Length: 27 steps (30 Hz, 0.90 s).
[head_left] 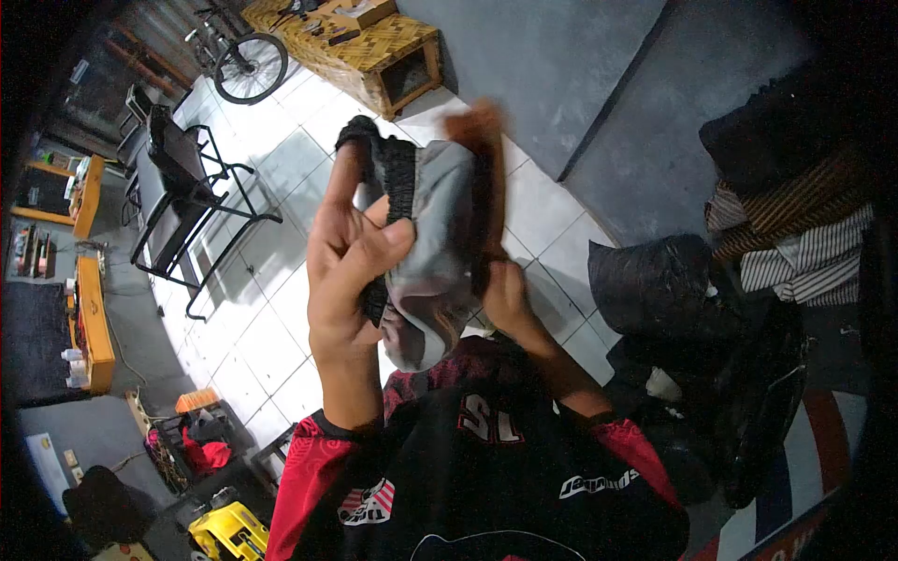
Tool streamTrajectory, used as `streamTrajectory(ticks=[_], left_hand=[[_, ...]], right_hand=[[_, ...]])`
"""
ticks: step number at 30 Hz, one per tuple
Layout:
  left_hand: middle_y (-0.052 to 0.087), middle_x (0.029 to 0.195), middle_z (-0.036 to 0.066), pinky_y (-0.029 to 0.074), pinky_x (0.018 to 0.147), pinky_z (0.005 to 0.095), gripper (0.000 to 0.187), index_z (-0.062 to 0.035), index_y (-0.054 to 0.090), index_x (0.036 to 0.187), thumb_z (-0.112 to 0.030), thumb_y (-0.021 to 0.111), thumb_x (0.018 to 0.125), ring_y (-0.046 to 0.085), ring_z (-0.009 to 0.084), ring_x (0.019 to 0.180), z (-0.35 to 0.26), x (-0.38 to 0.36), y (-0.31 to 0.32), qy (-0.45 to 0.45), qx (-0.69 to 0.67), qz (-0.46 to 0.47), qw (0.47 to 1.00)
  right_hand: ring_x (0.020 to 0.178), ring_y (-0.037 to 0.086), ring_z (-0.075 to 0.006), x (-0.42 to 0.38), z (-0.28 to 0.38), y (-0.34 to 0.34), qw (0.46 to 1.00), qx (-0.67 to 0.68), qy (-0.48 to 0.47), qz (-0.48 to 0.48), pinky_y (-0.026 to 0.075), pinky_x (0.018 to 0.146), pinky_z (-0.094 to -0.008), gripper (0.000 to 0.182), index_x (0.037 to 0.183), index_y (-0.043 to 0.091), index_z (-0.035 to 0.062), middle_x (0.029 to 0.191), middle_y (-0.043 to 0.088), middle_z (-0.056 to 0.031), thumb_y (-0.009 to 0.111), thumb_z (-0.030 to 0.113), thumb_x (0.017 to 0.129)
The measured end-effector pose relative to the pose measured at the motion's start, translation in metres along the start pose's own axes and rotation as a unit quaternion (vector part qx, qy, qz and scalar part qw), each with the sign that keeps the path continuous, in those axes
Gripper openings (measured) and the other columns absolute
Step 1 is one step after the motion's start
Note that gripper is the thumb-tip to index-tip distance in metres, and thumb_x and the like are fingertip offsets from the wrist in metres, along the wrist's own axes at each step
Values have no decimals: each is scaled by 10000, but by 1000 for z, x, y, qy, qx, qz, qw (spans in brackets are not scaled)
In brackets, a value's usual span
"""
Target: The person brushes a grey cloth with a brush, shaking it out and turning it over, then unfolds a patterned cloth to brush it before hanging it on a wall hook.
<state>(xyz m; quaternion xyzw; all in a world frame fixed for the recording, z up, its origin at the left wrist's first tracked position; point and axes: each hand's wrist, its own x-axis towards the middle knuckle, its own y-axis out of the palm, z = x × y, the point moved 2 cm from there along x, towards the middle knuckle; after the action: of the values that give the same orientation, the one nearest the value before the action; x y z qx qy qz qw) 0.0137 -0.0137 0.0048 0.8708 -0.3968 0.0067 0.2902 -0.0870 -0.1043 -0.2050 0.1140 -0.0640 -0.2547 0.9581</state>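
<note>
A grey cloth item [435, 220] with a gathered black elastic edge hangs in front of the chest. My left hand [351, 266] grips it from the left side, the thumb pressed on the cloth beside the elastic and a finger raised inside the black band. On the right, my right hand [510, 299] is closed around the lower end of a long brown object [489, 173] with a dark inner side, held upright against the cloth. Motion blurs its upper end, and I cannot make out exactly what it is.
Black chairs [173, 178] stand at the left, with a bicycle [250, 68] behind. A woven-top table [374, 51] is at the top. Folded cloths [804, 257] and a dark cushion [650, 285] lie right. A yellow object [229, 528] is lower left.
</note>
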Motion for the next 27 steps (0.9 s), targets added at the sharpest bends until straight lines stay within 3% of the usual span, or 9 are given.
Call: streamTrajectory(ticks=[2, 5, 8, 13, 15, 16, 19, 22, 27], left_hand=[[421, 1185, 201, 438, 781, 223, 683, 96, 199, 1279, 23, 521, 682, 530, 203, 969, -2, -1, 6, 12, 11, -26, 1000], [474, 1109, 200, 458, 762, 248, 639, 108, 249, 1257, -12, 511, 686, 549, 179, 882, -10, -6, 15, 59, 9, -142, 988], [496, 1067, 194, 440, 813, 281, 601, 112, 265, 1250, -64, 469, 713, 557, 205, 867, -17, -6, 3, 75, -9, -178, 981], [451, 1144, 218, 414, 873, 321, 644, 114, 248, 1254, -54, 499, 686, 536, 249, 968, -13, -13, -15, 106, 17, -101, 989], [432, 1169, 229, 414, 880, 333, 662, 120, 237, 1253, -40, 507, 671, 526, 264, 996, -8, -10, -34, 40, 165, -142, 975], [425, 1173, 239, 417, 875, 330, 649, 128, 257, 1240, -32, 498, 660, 524, 264, 1001, -4, -16, -27, 18, 62, -116, 991], [427, 1168, 248, 423, 855, 313, 618, 143, 300, 1210, -17, 477, 640, 540, 256, 974, 4, -21, -18, -119, 4, -116, 986], [510, 1051, 236, 430, 780, 252, 585, 155, 320, 1193, 38, 440, 633, 572, 212, 844, 20, -22, -11, -174, -91, -82, 977], [529, 1027, 229, 401, 806, 234, 572, 172, 399, 1129, -101, 437, 628, 539, 218, 886, 15, -30, -10, -37, 21, -92, 995]], right_hand=[[1030, 498, -325, 2, -43, 1, 923, -302, -237, -3, 391, 872, -398, 428, 1259, 344, 90, 1173, 474, -183, 403, 278, 880], [952, 532, -344, -31, -127, -59, 868, -461, 105, 155, 426, 818, -401, 421, 1259, 346, 89, 1115, 506, -184, 391, 255, 875], [934, 537, -330, -73, -137, -98, 789, -523, 168, 276, 444, 791, -404, 415, 1247, 359, 92, 1114, 500, -176, 412, 240, 862], [812, 571, -380, -112, -190, -158, 672, -539, 482, 158, 468, 702, -431, 343, 1153, 470, 122, 1041, 529, -211, 431, 239, 833], [719, 568, -345, -91, -157, -153, 779, -512, 354, 69, 462, 620, -417, 301, 1108, 471, 90, 861, 549, -177, 414, 246, 857], [655, 563, -316, -77, -129, -144, 822, -492, 284, 29, 456, 569, -401, 278, 1070, 478, 72, 761, 550, -154, 400, 250, 872], [419, 412, -132, -28, -21, -97, 970, -103, 210, -69, 343, 389, -291, 287, 878, 482, 41, 510, 410, -20, 336, 284, 921], [445, 341, -56, -15, 58, -44, 993, 102, 52, 16, 293, 398, -219, 318, 809, 470, 29, 527, 360, 28, 335, 293, 923], [554, 458, -104, -19, 19, -34, 981, -170, 90, 30, 385, 513, -247, 292, 971, 528, -6, 617, 498, -62, 441, 259, 885]])
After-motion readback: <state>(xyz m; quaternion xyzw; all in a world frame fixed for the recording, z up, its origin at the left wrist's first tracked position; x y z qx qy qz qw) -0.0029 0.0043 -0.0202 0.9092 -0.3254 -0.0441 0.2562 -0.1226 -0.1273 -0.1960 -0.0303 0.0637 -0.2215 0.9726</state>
